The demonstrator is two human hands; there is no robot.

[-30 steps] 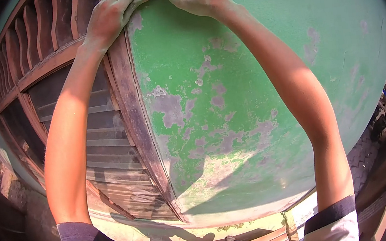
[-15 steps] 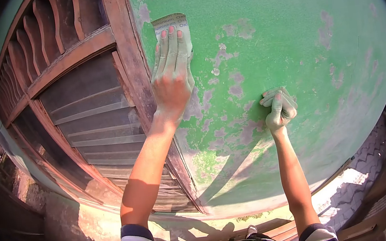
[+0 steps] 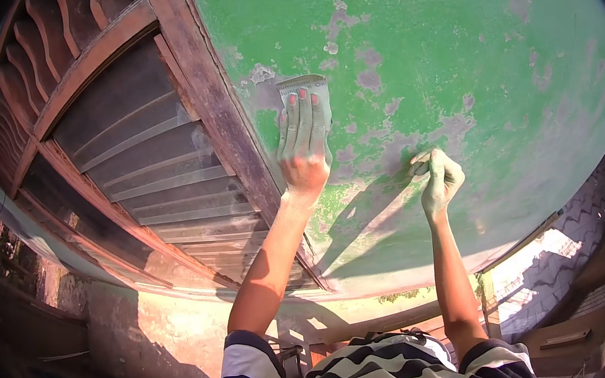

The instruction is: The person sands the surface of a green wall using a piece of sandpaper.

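My left hand (image 3: 303,140) is pressed with fingers extended over a sheet of sandpaper (image 3: 320,82), holding it flat against the green wall (image 3: 405,43). Printed lettering shows along the sheet's upper edge, above my fingertips. Lower and to the right, my right hand (image 3: 442,179) is curled closed close to the wall, thumb against the fingers. Whatever it may hold is hidden. Pale dust coats both hands. Around them the paint is worn, with greyish patches (image 3: 395,150) showing through.
Left of the wall stands a wooden window frame (image 3: 212,87) with slatted panes (image 3: 158,168). A sunlit ledge or ground strip (image 3: 175,315) runs below. Paving (image 3: 551,273) and a brown wooden piece (image 3: 573,337) lie at the lower right.
My left hand has moved down and slightly right across the wall with the sandpaper. My right hand stays near its place, turned a little. The view has tilted downward.
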